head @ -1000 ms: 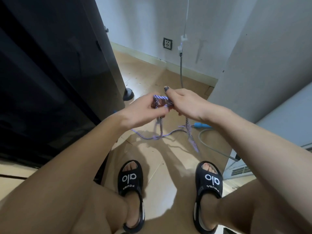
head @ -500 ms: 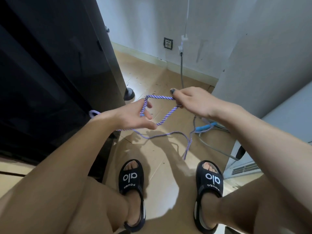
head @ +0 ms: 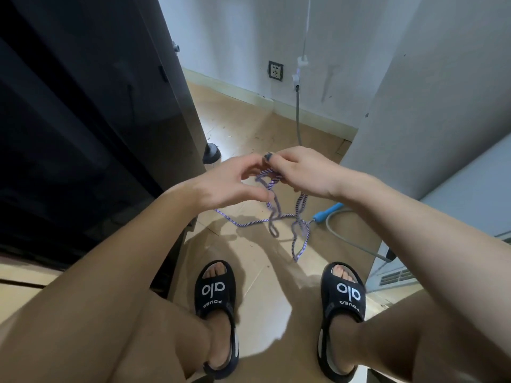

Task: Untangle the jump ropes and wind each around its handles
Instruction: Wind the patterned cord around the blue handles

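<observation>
A purple-and-white braided jump rope hangs in loops from my two hands above the floor. My right hand pinches a bunch of its strands at the top. My left hand is close beside it, its fingers curved round the rope and a strand running under its fingertips. One strand trails left along the floor toward the dark cabinet. A blue handle lies on the floor to the right, joined to the rope. The other handle is not visible.
A tall dark cabinet stands on the left, a grey panel on the right. A grey cable drops from the wall to the floor near the blue handle. My feet in black sandals stand on the tan floor below.
My hands, apart with a stretch of rope between them half a second ago, have come back together. More loops now hang gathered beneath them.
</observation>
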A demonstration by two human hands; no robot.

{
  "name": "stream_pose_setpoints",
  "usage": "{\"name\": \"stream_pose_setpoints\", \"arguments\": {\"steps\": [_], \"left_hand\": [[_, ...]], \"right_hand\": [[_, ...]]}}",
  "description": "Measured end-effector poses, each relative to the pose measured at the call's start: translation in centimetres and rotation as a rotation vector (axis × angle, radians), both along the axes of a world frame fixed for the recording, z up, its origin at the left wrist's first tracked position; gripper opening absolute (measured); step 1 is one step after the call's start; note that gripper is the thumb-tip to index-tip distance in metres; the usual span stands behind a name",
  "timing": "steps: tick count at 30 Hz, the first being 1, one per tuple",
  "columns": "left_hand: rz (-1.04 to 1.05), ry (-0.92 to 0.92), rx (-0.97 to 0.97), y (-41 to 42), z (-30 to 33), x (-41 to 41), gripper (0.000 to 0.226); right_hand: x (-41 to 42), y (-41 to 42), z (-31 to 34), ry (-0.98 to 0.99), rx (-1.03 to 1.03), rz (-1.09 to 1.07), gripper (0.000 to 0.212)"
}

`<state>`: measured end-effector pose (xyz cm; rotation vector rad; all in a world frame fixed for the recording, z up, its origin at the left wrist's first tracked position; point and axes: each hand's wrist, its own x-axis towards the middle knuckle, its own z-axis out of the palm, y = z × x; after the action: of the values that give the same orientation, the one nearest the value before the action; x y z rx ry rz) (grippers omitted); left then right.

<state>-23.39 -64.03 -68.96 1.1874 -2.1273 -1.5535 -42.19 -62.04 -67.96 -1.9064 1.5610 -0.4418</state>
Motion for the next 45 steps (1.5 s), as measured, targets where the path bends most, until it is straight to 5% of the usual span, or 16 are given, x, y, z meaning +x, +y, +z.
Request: {"name": "stream_pose_setpoints", "arguments": {"steps": [3,10,12,15,17,19,22,27,35,40,42,45], "left_hand": [[0.017,-0.059,-0.045,0.2,0.0,-0.7,0.009],[0.112,-0.342,-0.233,-1.5,0.4,1.7,0.044],[0.163,-0.562,-0.300,-2.4,0.0,3.1,0.043],[0.087,-0.754,-0.148,-2.0,-1.1,3.7,0.025],[0.013,-0.652,-0.066,-1.0,-1.2,2.8,0.050],[-0.001,-0.358,-0.016,-0.3,-0.7,1.6,0.065],[0.012,-0.071,-0.007,0.1,0.0,0.1,0.016],[0.046,-0.168,-0.096,-0.1,0.4,0.8,0.029],[0.130,-0.662,-0.295,-1.3,0.3,2.9,0.038],[0.045,-0.141,-0.058,0.7,0.4,0.7,0.035],[0.051,-0.062,-0.091,0.8,0.9,-0.1,0.006],[0.064,-0.116,-0.145,0.3,0.9,0.4,0.035]], "right_hand": [[0.0,-0.1,0.1,-0.057,0.018,-0.005,0.049],[-2.2,-0.3,0.3,0.223,0.055,0.028,0.057],[-3.0,-0.4,0.2,0.263,0.030,-0.011,0.059],[-2.4,-0.4,0.1,0.177,-0.015,-0.056,0.058],[-1.0,-0.2,0.3,0.076,-0.029,-0.049,0.064],[0.2,0.1,0.4,0.031,-0.027,0.002,0.065],[0.7,0.1,0.5,-0.030,-0.039,0.047,0.060],[-0.3,-0.4,0.8,0.032,-0.025,0.050,0.065],[-3.0,-0.7,0.9,0.157,-0.005,-0.029,0.068],[0.0,-0.2,1.1,-0.017,-0.043,0.039,0.064],[0.4,-0.2,1.0,-0.039,-0.046,0.067,0.064],[-0.5,-0.4,1.3,-0.033,-0.027,0.039,0.069]]}}
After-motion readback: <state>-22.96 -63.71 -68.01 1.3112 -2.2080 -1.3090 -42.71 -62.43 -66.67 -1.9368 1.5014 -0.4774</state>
